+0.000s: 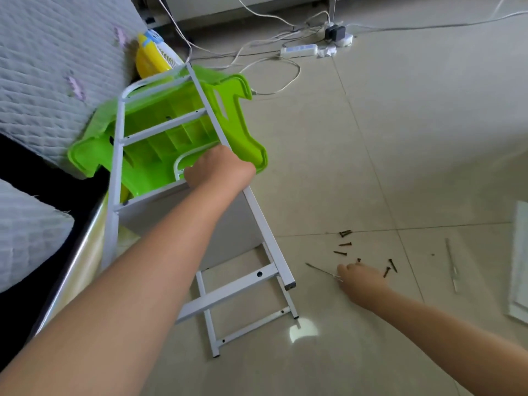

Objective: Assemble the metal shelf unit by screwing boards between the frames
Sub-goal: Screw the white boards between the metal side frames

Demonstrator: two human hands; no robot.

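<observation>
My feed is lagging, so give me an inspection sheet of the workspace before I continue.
Surface: tiled floor, bright light spot near the frame feet.
Job's things: white metal frame tilted up; a grey board behind it; dark screws scattered on the floor; screwdriver lying there.
Clutter: green plastic stool on its side; metal rod.
Hands: left hand grips the frame rail; right hand on the screwdriver.
Cables: white cords and power strip.
Surroundings: quilted mattress.
</observation>
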